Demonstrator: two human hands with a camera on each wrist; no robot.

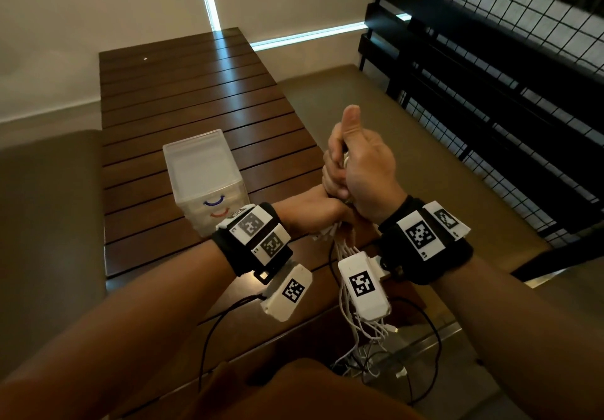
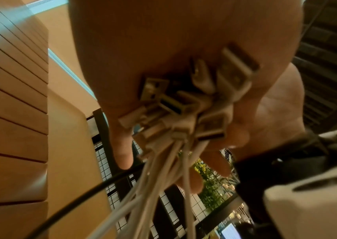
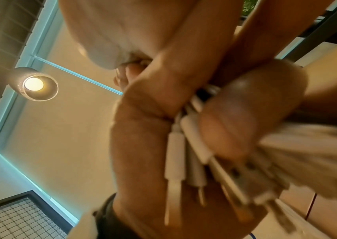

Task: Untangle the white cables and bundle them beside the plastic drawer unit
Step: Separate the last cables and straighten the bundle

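Note:
A bundle of white cables (image 1: 347, 292) hangs from my two hands over the table's near right edge. My left hand (image 1: 330, 188) grips the bundle in a fist. The right hand (image 1: 367, 171) wraps round it from the right, thumb pointing up. The left wrist view shows several USB plugs (image 2: 186, 110) bunched under my palm, with cables (image 2: 163, 177) trailing down. White plugs (image 3: 183, 153) stick out below a finger (image 3: 235, 122) in the right wrist view. The clear plastic drawer unit (image 1: 204, 174) stands on the table just left of my hands.
The dark slatted wooden table (image 1: 183, 93) runs away from me between two brown benches (image 1: 49, 210). A black railing with wire mesh (image 1: 490, 76) stands at the right. Loose cable ends (image 1: 371, 354) dangle below the table edge, and a thin black wire (image 1: 207, 338) loops near my left forearm.

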